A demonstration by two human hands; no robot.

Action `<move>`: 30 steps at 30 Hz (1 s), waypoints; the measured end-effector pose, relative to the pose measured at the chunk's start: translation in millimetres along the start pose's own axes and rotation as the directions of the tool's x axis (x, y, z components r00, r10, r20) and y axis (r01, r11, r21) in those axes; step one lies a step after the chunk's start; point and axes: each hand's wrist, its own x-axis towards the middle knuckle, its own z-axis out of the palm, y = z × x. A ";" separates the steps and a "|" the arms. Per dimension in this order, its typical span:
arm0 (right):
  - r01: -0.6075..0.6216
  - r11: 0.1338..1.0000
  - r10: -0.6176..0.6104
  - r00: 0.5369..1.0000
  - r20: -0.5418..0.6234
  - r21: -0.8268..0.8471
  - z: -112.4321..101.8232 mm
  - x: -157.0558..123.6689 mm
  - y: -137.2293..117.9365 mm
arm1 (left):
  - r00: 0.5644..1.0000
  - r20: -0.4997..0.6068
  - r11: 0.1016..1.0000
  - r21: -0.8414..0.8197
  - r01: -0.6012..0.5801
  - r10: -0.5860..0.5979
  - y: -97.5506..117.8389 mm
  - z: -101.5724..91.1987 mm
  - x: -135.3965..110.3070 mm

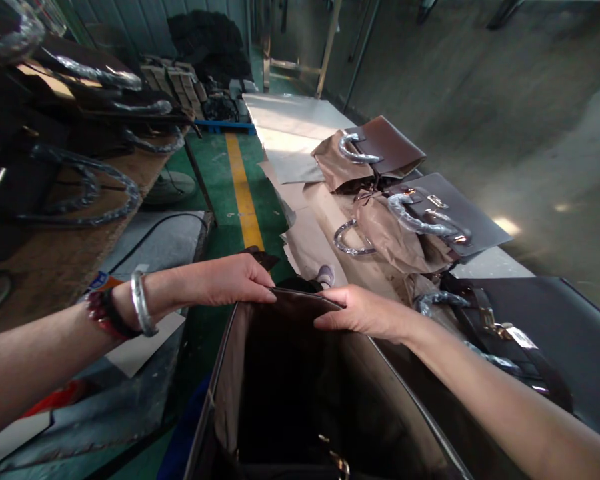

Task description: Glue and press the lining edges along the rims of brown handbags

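A dark brown handbag (395, 387) stands wide at its mouth right in front of me, its inside mostly in shadow. My left hand (235, 280) pinches the far rim near its left corner, thumb on the inner side. A little to the right, my right hand (363, 312) grips the same rim between thumb and fingers. Gold-coloured metal hardware (341, 463) glints at the near bottom of the bag. Whatever handles the bag has are not plainly seen.
On the right table (290, 113) lie a brown handbag (393, 143), a grey handbag (460, 213) and a black handbag (545, 333), with wrapped handles and brown paper. More dark bags crowd the left bench (105, 247). A yellow line (243, 193) marks the green floor between.
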 end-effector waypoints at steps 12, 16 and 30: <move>0.004 0.987 0.001 1.000 0.030 -0.159 -5.2 6.3 3.1 | 0.999 -0.014 0.999 -0.008 0.053 -0.053 0.6 -0.2 0.9; 0.025 0.977 -0.025 1.000 0.004 -0.213 -3.0 8.4 2.4 | 0.999 -0.004 0.999 -0.013 0.037 -0.037 3.7 1.0 0.4; 0.097 0.844 -0.125 0.992 -0.018 -0.527 11.0 35.3 -27.2 | 1.000 -0.007 1.000 -0.023 -0.005 0.005 -2.4 11.0 1.7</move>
